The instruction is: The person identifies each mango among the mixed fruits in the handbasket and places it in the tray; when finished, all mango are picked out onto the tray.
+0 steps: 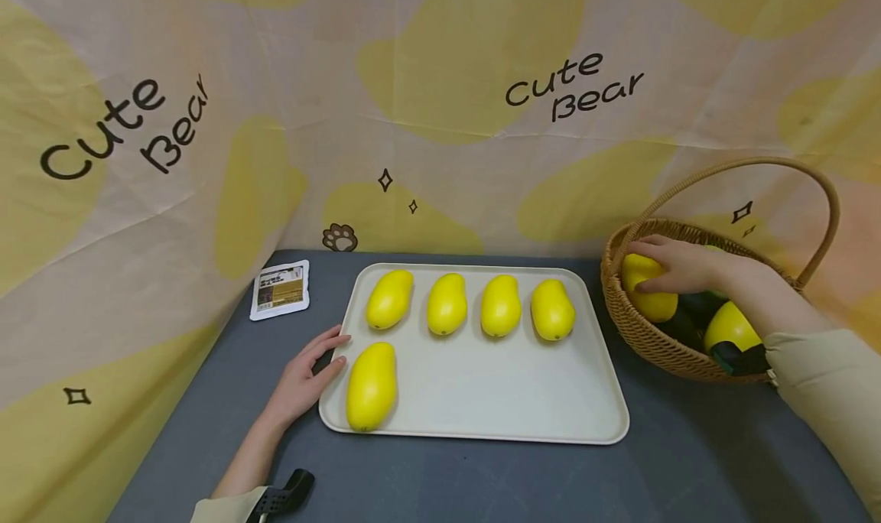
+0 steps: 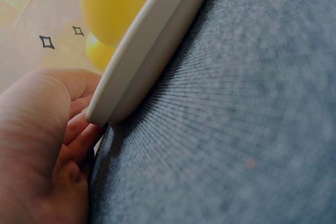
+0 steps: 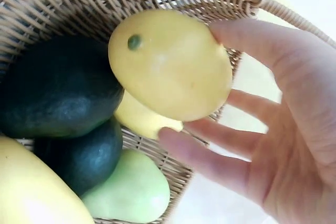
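Observation:
In the head view my right hand reaches into the wicker basket and grips a yellow mango. Seen from the right wrist, thumb and fingers curve round the mango, whose green stem dot faces the camera. My left hand rests at the left edge of a white tray, fingers relaxed against the rim. Several yellow mangoes lie on the tray: a row along its far side, including one mango at the left end, and a single mango at the near left, beside my left hand.
The basket also holds dark green fruits, a light green fruit and more yellow ones. Its tall handle arches over it. A small white packet lies left of the tray, near the curtain behind the table.

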Tool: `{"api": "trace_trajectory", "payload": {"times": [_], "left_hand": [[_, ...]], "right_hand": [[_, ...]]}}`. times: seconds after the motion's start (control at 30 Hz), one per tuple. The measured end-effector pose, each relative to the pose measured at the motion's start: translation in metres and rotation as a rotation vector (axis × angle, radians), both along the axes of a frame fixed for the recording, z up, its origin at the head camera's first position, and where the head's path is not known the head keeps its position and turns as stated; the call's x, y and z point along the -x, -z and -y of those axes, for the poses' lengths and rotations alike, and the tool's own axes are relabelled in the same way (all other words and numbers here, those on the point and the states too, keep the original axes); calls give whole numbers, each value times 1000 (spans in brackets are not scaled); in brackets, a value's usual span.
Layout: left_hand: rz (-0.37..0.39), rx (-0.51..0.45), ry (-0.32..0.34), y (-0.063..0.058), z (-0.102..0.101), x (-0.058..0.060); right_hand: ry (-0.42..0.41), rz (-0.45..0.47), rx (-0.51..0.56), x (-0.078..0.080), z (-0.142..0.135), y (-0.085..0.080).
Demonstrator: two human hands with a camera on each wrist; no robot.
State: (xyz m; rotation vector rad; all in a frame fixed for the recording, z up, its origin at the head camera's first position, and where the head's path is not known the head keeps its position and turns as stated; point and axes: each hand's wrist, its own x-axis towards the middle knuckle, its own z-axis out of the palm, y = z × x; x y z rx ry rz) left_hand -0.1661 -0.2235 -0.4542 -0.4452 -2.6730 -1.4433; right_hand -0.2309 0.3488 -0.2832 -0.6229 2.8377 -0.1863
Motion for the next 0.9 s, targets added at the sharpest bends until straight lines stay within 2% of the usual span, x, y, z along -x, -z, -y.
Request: {"api": "trace_trajectory", "payload": {"times": [0.13,0.33,0.43,0.67,0.9], "left_hand": [[4,-12,4,-1,0,1],[6,-4,1,0,1,1],[3,0,2,1,1,0],[-3,8,8,5,1,2],[-3,12,6,4,2,2]], "right_hand": [[-39,26,5,-3,-5,2],[35,128,65,-6,-12,5],[25,145,71,-7,-14,6],[47,82,85,-14,-17,1],[38,-53,224,-30,-23,-8]]}}
